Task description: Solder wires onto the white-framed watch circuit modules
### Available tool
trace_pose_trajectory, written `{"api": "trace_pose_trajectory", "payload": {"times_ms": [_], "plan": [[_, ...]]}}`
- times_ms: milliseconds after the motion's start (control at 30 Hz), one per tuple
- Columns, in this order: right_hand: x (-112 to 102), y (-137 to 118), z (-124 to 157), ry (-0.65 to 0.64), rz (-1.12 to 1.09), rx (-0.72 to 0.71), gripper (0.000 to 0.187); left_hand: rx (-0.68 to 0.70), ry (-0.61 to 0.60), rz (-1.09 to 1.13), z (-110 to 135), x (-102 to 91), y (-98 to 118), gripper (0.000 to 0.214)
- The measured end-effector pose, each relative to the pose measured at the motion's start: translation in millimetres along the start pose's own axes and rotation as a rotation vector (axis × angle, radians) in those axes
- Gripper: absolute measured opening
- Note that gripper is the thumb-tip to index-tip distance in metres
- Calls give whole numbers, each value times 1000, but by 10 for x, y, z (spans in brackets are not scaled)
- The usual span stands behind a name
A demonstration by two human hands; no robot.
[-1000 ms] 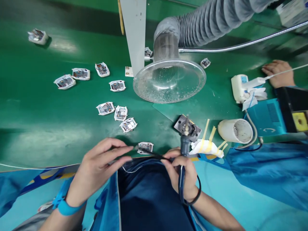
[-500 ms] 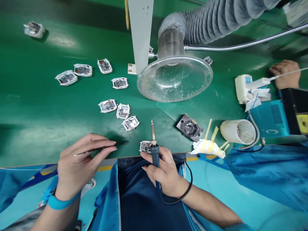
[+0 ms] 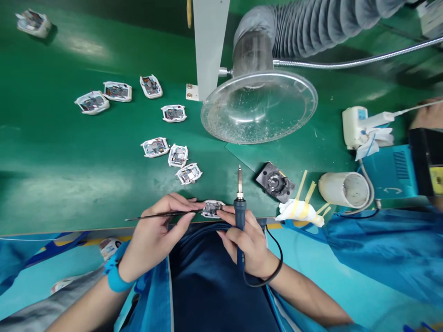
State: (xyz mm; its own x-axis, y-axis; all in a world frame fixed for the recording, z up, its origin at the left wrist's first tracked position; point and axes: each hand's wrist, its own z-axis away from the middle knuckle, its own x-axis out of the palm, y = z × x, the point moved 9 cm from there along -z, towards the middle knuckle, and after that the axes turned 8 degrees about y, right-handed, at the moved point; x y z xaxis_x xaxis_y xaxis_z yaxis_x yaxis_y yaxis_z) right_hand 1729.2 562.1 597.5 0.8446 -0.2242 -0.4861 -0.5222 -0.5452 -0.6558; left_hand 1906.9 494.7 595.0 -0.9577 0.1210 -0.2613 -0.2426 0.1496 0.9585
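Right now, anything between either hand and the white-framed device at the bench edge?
Nothing visible. The left hand meets the white-framed device at its left side, its slim dark tool reaching there too; the right hand is at the right side, its soldering iron pointing away.

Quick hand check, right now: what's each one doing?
Left hand: closed on thin dark tweezers.
Right hand: closed around a soldering iron, a fingertip at the white watch case.

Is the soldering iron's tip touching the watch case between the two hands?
Apart: the head view shows the tip pointing away from the watch case, green bench between them.
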Motion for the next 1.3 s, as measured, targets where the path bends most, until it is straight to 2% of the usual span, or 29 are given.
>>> {"api": "trace_pose_trajectory", "payload": {"times_ms": [600,900,1000,1100,1167,1300], "plan": [[23,-13,26,-36,5,-27,16,44,-44,-104,38,71,7,12],[184,-54,9,-111,24,-32,12,76,-35,-122,59,89,18,13],[79,-47,-41,-93,-3,-36,3,97,-31,-135,67,93,34,12],[-142,-12,-83,-67,-91,21,43,112,-24,-140,68,97,56,12],[-336,75,-81,-19,-138,154,59,111,-18,-140,67,97,61,11],[-706,238,40,92,-135,442,38,121,-18,-132,76,101,59,15]]}}
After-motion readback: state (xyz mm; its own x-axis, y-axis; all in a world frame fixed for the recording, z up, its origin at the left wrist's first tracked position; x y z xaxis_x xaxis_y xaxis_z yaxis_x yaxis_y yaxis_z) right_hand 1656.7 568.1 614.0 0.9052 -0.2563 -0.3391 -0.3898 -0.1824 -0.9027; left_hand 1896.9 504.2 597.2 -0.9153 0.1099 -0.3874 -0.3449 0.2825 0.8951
